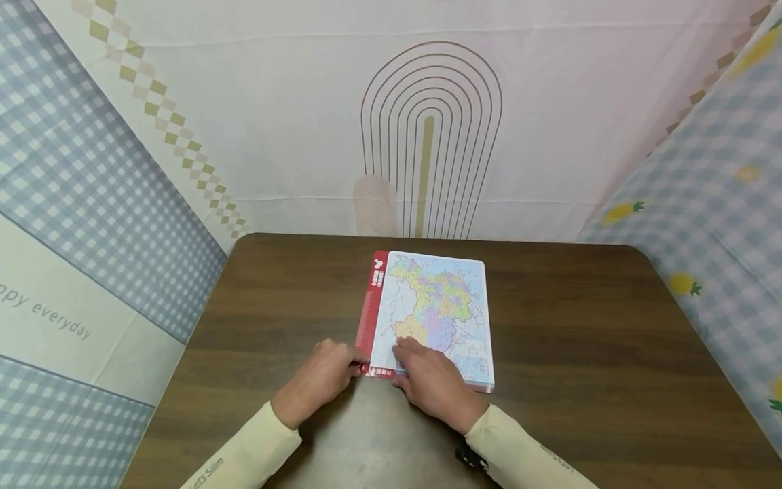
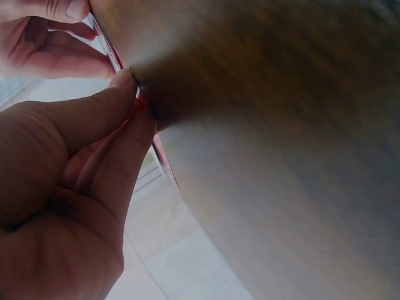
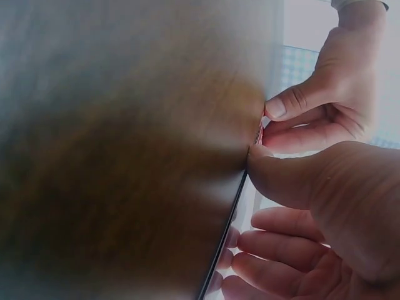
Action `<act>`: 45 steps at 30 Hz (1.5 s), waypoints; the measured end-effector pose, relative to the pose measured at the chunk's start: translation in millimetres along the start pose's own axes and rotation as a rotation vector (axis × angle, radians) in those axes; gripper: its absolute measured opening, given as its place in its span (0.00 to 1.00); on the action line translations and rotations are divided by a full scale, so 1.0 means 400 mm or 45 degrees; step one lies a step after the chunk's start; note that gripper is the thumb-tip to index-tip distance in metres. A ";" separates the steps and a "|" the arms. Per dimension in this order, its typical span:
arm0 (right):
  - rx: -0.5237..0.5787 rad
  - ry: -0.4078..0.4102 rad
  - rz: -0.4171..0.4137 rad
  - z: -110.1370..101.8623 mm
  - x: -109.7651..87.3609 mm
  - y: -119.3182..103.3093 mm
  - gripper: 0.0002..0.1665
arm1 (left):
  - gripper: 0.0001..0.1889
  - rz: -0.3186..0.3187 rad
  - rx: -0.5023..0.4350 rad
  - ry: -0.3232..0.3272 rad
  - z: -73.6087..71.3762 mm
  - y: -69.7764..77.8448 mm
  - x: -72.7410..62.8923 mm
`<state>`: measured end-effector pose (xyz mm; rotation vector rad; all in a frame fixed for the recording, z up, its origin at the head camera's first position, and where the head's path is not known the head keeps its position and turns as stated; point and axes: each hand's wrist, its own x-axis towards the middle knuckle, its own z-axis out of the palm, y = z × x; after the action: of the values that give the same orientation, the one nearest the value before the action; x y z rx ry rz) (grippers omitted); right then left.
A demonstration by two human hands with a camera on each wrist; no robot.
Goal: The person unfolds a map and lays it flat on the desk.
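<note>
A thin rectangular map sheet (image 1: 427, 292) with a glossy face, coloured regions and a red left border lies on the brown table. My left hand (image 1: 326, 370) pinches its near left corner between thumb and forefinger; the left wrist view shows the red edge (image 2: 159, 150) by those fingertips. On the near part of the map rests my right hand (image 1: 436, 384), fingers over the face and thumb at the near edge. In the right wrist view, the right thumb (image 3: 281, 178) touches that edge, while the other fingertips sit on the glossy surface. Whether the sheet has several layers I cannot tell.
Brown wood-grain table (image 1: 568, 326) surrounds the map on all sides. A white patterned cloth (image 1: 275, 122) hangs behind the far edge, with blue checked cloths (image 1: 91, 136) at both sides. A black object (image 1: 470, 458) sits under the right sleeve.
</note>
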<state>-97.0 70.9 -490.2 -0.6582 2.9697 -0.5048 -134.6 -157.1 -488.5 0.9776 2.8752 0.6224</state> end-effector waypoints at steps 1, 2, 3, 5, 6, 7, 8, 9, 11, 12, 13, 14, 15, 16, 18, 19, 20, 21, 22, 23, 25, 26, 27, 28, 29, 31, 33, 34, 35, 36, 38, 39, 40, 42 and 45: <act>-0.009 -0.008 0.002 0.000 0.002 -0.002 0.30 | 0.10 0.000 -0.004 -0.002 0.000 0.000 0.001; -0.022 -0.013 0.001 0.000 0.003 -0.003 0.30 | 0.11 -0.004 -0.007 -0.008 -0.001 -0.001 0.002; -0.036 -0.017 -0.001 0.001 0.004 -0.004 0.30 | 0.10 -0.011 -0.009 -0.014 -0.001 -0.001 0.003; -0.076 -0.023 -0.012 0.003 0.004 -0.004 0.29 | 0.10 -0.030 -0.019 -0.028 -0.002 0.000 0.004; -0.099 -0.021 -0.022 0.004 0.004 -0.004 0.29 | 0.10 -0.040 -0.024 -0.034 -0.002 0.000 0.004; -0.123 -0.018 -0.034 0.006 0.004 -0.004 0.29 | 0.10 -0.048 -0.028 -0.040 -0.002 0.000 0.004; -0.149 -0.007 -0.051 0.007 0.003 -0.003 0.28 | 0.09 -0.057 -0.031 -0.044 -0.002 0.001 0.004; -0.170 0.006 -0.069 0.008 0.001 -0.002 0.27 | 0.09 -0.063 -0.035 -0.047 -0.003 0.001 0.004; -0.215 0.030 -0.108 0.011 -0.002 -0.001 0.26 | 0.08 -0.073 -0.046 -0.053 -0.002 0.000 0.004; -0.239 0.042 -0.129 0.011 -0.004 -0.001 0.26 | 0.08 -0.079 -0.048 -0.055 -0.002 0.000 0.004; -0.263 0.048 -0.146 0.011 -0.006 -0.001 0.25 | 0.08 -0.084 -0.051 -0.058 -0.002 0.000 0.004; -0.288 0.049 -0.162 0.012 -0.008 -0.001 0.25 | 0.08 -0.094 -0.054 -0.062 -0.003 0.000 0.004; -0.312 0.043 -0.172 0.011 -0.009 -0.002 0.25 | 0.08 -0.099 -0.058 -0.064 -0.003 -0.001 0.005; -0.334 0.036 -0.180 0.010 -0.010 -0.003 0.24 | 0.09 -0.103 -0.062 -0.065 -0.002 -0.001 0.006; -0.371 0.018 -0.180 0.007 -0.013 -0.006 0.23 | 0.09 -0.109 -0.077 -0.066 -0.002 -0.003 0.008; -0.384 0.009 -0.174 0.006 -0.015 -0.007 0.22 | 0.09 -0.107 -0.081 -0.066 -0.002 -0.004 0.009; -0.396 0.006 -0.173 0.004 -0.016 -0.008 0.21 | 0.09 -0.104 -0.080 -0.064 -0.001 -0.005 0.010; -0.404 0.008 -0.173 0.002 -0.018 -0.009 0.20 | 0.09 -0.100 -0.080 -0.061 -0.001 -0.006 0.011; -0.412 0.003 -0.170 0.000 -0.019 -0.010 0.20 | 0.10 -0.096 -0.078 -0.057 -0.001 -0.007 0.012; -0.423 -0.007 -0.165 -0.002 -0.021 -0.011 0.21 | 0.10 -0.092 -0.074 -0.055 -0.001 -0.007 0.012; -0.438 -0.017 -0.159 -0.008 -0.024 -0.013 0.21 | 0.09 -0.080 -0.064 -0.047 -0.002 -0.008 0.011; -0.446 -0.016 -0.158 -0.010 -0.026 -0.014 0.22 | 0.09 -0.077 -0.063 -0.044 -0.003 -0.008 0.010; -0.452 -0.015 -0.156 -0.013 -0.028 -0.015 0.22 | 0.09 -0.077 -0.069 -0.044 -0.004 -0.008 0.009; -0.455 -0.016 -0.151 -0.016 -0.030 -0.015 0.22 | 0.09 -0.078 -0.076 -0.045 -0.004 -0.008 0.009; -0.452 -0.005 -0.150 -0.019 -0.032 -0.015 0.23 | 0.08 -0.078 -0.082 -0.047 -0.004 -0.009 0.008; -0.440 0.033 -0.156 -0.026 -0.037 -0.013 0.23 | 0.08 -0.087 -0.094 -0.055 -0.005 -0.009 0.006; -0.426 0.069 -0.162 -0.033 -0.044 -0.008 0.23 | 0.08 -0.095 -0.100 -0.058 -0.006 -0.009 0.006; -0.423 0.085 -0.162 -0.038 -0.049 -0.004 0.23 | 0.08 -0.099 -0.103 -0.061 -0.005 -0.008 0.006; -0.421 0.102 -0.161 -0.043 -0.054 0.001 0.24 | 0.08 -0.100 -0.105 -0.062 -0.005 -0.007 0.006; -0.424 0.120 -0.164 -0.048 -0.060 0.006 0.24 | 0.08 -0.102 -0.107 -0.064 -0.005 -0.007 0.007; -0.426 0.148 -0.164 -0.061 -0.071 0.016 0.25 | 0.08 -0.106 -0.112 -0.067 -0.004 -0.006 0.007; -0.428 0.162 -0.162 -0.067 -0.077 0.022 0.25 | 0.08 -0.109 -0.112 -0.069 -0.003 -0.005 0.007; -0.428 0.176 -0.159 -0.075 -0.082 0.027 0.26 | 0.08 -0.110 -0.110 -0.071 -0.003 -0.005 0.007; -0.420 0.222 -0.161 -0.087 -0.092 0.039 0.28 | 0.08 -0.113 -0.104 -0.070 -0.003 -0.005 0.006; -0.413 0.322 -0.183 -0.104 -0.105 0.060 0.27 | 0.08 -0.121 -0.098 -0.075 -0.003 -0.005 0.004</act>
<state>-73.6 121.7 -459.3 -0.9013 3.2959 -0.1168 -137.3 -157.9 -488.1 0.8299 2.8043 0.6791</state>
